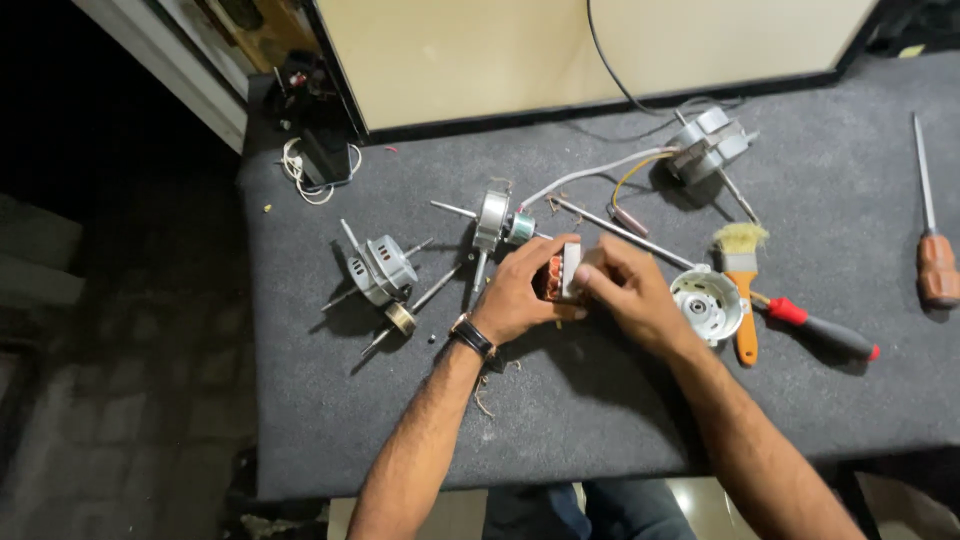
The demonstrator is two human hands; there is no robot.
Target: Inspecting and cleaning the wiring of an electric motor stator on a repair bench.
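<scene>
both the left hand (520, 295) and right hand (630, 290) close their fingers around the copper-wound metal motor stator (560, 275), already separated from the round white end cover (708, 305); reassembly looks undone.

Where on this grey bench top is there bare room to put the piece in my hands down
Bare mat lies along the near edge of the grey bench top, between your forearms and left of the left hand. More lies between the red-handled screwdriver and the brown-handled screwdriver. The middle, around the small motors and paintbrush, is crowded.
</scene>
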